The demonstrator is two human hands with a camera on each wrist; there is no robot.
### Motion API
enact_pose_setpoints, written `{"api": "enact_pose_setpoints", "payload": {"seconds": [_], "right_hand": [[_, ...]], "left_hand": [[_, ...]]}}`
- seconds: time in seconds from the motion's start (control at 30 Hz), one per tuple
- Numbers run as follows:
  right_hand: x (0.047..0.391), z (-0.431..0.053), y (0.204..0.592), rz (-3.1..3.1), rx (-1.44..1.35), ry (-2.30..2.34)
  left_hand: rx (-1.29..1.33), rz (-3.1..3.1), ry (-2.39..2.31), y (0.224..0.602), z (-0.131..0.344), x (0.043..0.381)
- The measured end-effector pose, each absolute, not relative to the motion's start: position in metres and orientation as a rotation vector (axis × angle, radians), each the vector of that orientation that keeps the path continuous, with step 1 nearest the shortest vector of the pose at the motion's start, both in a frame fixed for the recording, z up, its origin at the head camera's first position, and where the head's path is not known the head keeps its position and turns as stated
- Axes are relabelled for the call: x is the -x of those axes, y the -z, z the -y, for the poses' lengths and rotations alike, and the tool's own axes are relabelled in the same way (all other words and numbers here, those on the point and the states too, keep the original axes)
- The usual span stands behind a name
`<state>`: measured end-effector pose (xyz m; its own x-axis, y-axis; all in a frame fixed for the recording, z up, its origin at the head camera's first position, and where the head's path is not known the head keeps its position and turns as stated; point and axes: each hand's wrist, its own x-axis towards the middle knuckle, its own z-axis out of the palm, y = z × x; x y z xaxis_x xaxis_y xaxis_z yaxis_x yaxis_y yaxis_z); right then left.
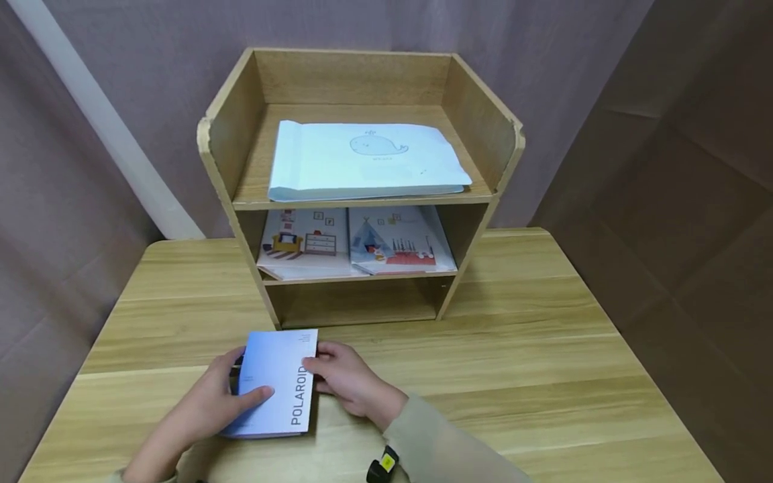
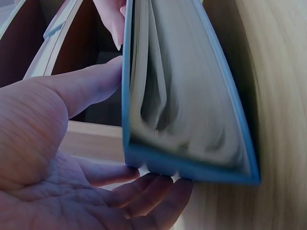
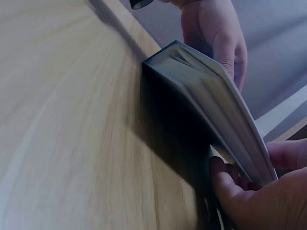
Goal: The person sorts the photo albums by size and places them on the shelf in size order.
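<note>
A pale blue-and-white photo album (image 1: pixel 278 402) marked POLAROID is held tilted just above the table, in front of the shelf. My left hand (image 1: pixel 208 402) grips its spine side, thumb across the front cover. Seen from the left wrist, the fingers of the left hand (image 2: pixel 53 143) lie against the blue spine (image 2: pixel 187 165), and the page edges show between the covers. My right hand (image 1: pixel 350 379) pinches the opposite edge, thumb on the cover and fingers behind. In the right wrist view the right hand (image 3: pixel 273 201) holds the album's open side (image 3: pixel 225 105) at a corner.
A wooden shelf unit (image 1: pixel 359 201) stands at the back of the table (image 1: pixel 531 376). On its top lies a white whale-print book (image 1: pixel 368 161); an open picture book (image 1: pixel 356 241) lies on the middle level. Curtains (image 1: pixel 78 201) hang behind and at the sides.
</note>
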<state>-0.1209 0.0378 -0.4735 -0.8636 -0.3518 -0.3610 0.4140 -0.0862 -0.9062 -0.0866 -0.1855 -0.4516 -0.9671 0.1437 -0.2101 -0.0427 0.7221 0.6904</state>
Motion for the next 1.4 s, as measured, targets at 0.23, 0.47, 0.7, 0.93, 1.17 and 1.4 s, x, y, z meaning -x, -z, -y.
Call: {"api": "enact_pose_setpoints", "payload": {"seconds": [0.23,0.47,0.7,0.93,1.17,1.4], "right_hand": [[0.118,-0.049,0.475,-1.759,-0.031,1.996],[0.118,-0.064,0.470,-1.866,-0.014,1.971],[0.122,-0.084,0.465,-1.872,-0.002,1.986],[0.130,-0.102,0.460,-1.901,-0.005,2.009],[0.138,-0.109,0.458,-1.939,-0.008,2.023],[0.140,-0.112,0.459,-1.951,-0.029,2.020]], "left_hand": [[-0.096,-2.681,-1.214,0.452,0.174,0.087],[-0.041,-2.631,-1.352,0.452,0.166,0.082],[0.006,-2.601,-1.381,0.448,0.157,0.081],[-0.002,-2.453,-1.613,0.454,0.150,0.080],[-0.036,-2.274,-1.783,0.457,0.137,0.080],[-0.059,-2.194,-1.820,0.460,0.128,0.078]]}}
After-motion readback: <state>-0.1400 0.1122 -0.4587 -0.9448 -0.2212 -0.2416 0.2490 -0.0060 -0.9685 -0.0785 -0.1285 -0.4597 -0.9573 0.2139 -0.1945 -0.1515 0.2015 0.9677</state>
